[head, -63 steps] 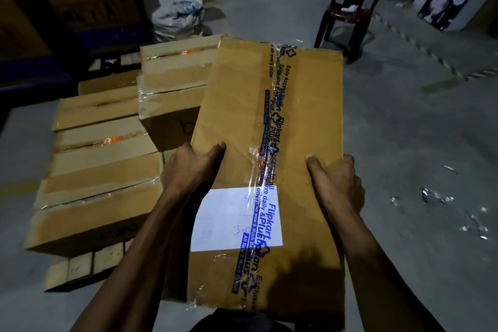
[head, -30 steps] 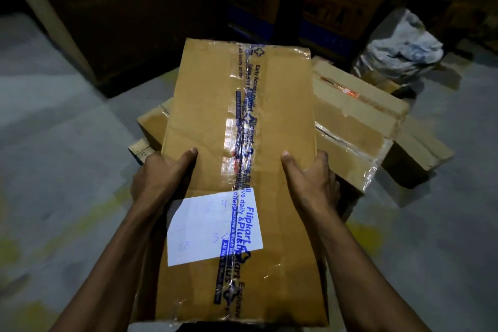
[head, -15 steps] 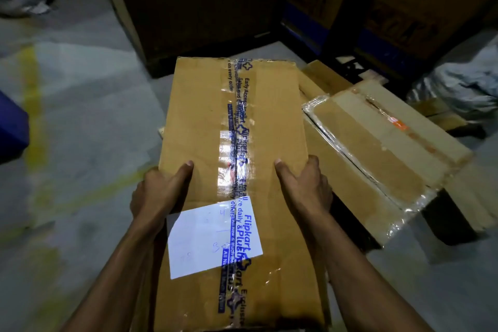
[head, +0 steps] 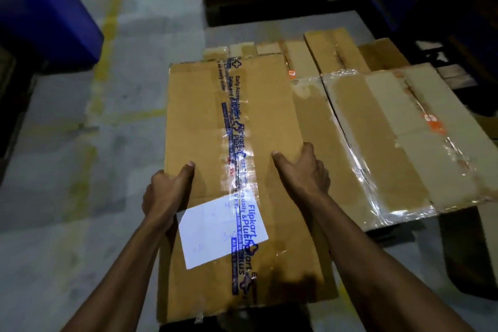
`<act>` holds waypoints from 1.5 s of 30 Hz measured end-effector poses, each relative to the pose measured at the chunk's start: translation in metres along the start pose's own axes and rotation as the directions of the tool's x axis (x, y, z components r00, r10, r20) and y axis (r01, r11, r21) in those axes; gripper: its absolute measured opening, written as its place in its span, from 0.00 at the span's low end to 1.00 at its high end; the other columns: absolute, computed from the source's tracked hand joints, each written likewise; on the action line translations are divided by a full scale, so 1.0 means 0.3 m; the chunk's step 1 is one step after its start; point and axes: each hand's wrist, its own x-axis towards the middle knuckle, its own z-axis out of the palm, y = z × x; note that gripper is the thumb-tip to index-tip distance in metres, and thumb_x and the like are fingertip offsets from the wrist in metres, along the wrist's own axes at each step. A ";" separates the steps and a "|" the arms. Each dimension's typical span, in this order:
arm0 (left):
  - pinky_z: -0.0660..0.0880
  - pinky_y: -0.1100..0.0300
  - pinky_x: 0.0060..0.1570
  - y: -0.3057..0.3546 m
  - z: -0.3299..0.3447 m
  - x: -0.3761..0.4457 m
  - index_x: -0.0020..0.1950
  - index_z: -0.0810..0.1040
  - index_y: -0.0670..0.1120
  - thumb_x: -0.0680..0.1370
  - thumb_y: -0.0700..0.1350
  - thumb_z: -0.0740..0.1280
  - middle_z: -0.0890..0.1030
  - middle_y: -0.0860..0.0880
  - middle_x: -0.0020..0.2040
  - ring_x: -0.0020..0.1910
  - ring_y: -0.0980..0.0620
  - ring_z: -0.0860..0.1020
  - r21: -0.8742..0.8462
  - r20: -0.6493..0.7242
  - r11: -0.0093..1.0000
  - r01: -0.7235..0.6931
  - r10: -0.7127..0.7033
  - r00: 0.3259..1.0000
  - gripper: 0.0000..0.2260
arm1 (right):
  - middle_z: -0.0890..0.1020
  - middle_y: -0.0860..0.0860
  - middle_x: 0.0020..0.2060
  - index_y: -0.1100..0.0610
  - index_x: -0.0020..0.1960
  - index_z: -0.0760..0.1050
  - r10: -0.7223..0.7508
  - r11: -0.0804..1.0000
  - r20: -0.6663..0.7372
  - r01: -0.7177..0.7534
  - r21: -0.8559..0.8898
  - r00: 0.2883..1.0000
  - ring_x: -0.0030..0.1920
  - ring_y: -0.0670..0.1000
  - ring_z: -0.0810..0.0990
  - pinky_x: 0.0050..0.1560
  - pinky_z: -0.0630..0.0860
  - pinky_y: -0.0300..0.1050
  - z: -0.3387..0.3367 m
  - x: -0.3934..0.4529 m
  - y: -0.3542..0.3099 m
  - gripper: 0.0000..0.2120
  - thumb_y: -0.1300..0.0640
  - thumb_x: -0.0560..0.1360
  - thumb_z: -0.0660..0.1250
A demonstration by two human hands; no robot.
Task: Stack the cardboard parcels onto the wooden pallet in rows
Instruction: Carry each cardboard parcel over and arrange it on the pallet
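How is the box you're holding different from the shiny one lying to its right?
The held parcel is gripped at its sides by the left hand and right hand; the plastic-wrapped parcel lies untouched among the stacked boxes. The held parcel carries blue printed tape and a white label; the plastic-wrapped parcel has orange marks and glossy film. Both are flat brown cardboard.

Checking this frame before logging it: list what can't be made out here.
Head view only:
- Fingers of the left hand and right hand: curled under the held parcel; only thumbs show on top.
- White label: handwriting too faint to read.
- Wooden pallet: mostly covered by parcels; only far plank ends show.
- Stacked parcel: its right end is cut off by the frame edge.
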 end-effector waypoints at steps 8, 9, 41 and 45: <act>0.77 0.45 0.54 -0.061 0.145 -0.043 0.60 0.76 0.44 0.76 0.68 0.64 0.81 0.42 0.56 0.52 0.38 0.79 0.050 0.016 0.995 0.084 -0.085 0.996 0.28 | 0.77 0.57 0.65 0.51 0.74 0.62 -0.020 1.000 0.072 0.020 0.006 0.997 0.63 0.63 0.75 0.61 0.72 0.55 0.051 0.067 0.154 0.38 0.31 0.72 0.64; 0.76 0.45 0.54 -0.069 0.159 -0.038 0.61 0.76 0.44 0.76 0.68 0.64 0.81 0.42 0.57 0.52 0.38 0.78 0.048 0.024 0.995 0.088 -0.089 0.996 0.29 | 0.77 0.57 0.64 0.52 0.73 0.62 -0.024 1.000 0.076 0.024 0.007 0.997 0.62 0.63 0.75 0.61 0.73 0.55 0.062 0.077 0.168 0.37 0.32 0.72 0.64; 0.74 0.39 0.63 -0.140 0.502 0.280 0.74 0.65 0.46 0.76 0.57 0.71 0.76 0.45 0.68 0.64 0.41 0.76 -0.226 0.333 0.960 0.166 -0.083 0.939 0.32 | 0.39 0.57 0.80 0.59 0.81 0.39 -0.257 0.886 0.088 0.271 -0.376 0.962 0.79 0.56 0.36 0.75 0.35 0.52 0.323 0.369 0.410 0.43 0.32 0.78 0.49; 0.76 0.41 0.62 -0.149 0.510 0.269 0.73 0.67 0.46 0.75 0.57 0.72 0.77 0.43 0.67 0.63 0.40 0.77 -0.196 0.277 0.973 0.119 -0.061 0.959 0.31 | 0.40 0.56 0.80 0.56 0.81 0.40 -0.258 0.872 0.121 0.285 -0.397 0.958 0.79 0.55 0.37 0.76 0.37 0.52 0.299 0.363 0.413 0.42 0.32 0.79 0.50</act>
